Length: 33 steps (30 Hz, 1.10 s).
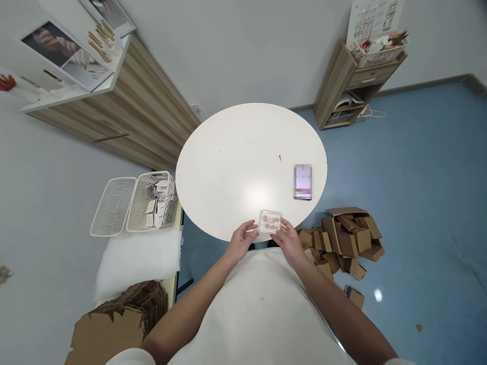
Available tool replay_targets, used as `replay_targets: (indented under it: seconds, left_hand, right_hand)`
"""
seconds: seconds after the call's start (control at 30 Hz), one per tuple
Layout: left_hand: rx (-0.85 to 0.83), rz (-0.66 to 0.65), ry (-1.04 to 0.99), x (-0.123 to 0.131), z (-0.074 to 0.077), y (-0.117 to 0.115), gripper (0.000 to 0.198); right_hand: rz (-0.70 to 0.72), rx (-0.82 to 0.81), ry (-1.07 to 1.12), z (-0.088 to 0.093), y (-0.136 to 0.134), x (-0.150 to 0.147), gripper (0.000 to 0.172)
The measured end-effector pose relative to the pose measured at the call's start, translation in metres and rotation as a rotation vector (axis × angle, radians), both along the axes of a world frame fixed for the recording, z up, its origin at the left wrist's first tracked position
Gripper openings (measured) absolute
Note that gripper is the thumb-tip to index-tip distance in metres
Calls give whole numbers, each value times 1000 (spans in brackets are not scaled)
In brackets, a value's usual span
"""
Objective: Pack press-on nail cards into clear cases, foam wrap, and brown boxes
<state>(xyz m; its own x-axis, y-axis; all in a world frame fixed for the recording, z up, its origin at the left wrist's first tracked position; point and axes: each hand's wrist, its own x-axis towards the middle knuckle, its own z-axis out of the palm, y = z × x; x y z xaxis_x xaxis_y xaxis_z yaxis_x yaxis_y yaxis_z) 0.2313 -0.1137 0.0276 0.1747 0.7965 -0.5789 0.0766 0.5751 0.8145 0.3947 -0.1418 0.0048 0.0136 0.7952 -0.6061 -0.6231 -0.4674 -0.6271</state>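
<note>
A small clear plastic case (pixel 270 221) is held up over the near edge of the white oval table. Inside it lie small pinkish pieces in two rows, with the look of press-on nails. My right hand (pixel 289 243) grips the case at its lower right corner, thumb and fingers around the edge. At the left edge, my left hand (pixel 241 241) has its thumb and fingertips against the case, the index finger lifted a little. To the right on the table lies a phone (pixel 303 181) with a lit, blurred screen.
The white table (pixel 228 152) bears a small reddish mark. At left stand an open white basket (pixel 173 197) with small packets, white wrapping sheets (pixel 139 261) and flattened cardboard (pixel 108 337). Brown boxes (pixel 348 243) pile up on the floor at right. A wooden cabinet (pixel 331 83) stands behind.
</note>
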Motion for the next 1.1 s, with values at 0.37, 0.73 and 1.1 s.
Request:
replay_targets:
  seconds: [0.37,0.73,1.1]
  left_hand:
    - [5,21,50,-16,-8,-8,57]
    - [52,41,232,-66,-34,5,58]
    - [-7,65,280,-179,-67,63,66]
  right_hand:
    - [304,64,-129,-12,16,-17,50]
    - [412,44,-394,-23,47,-69,38]
    - [642,-17,-678,-43,108,-189,59]
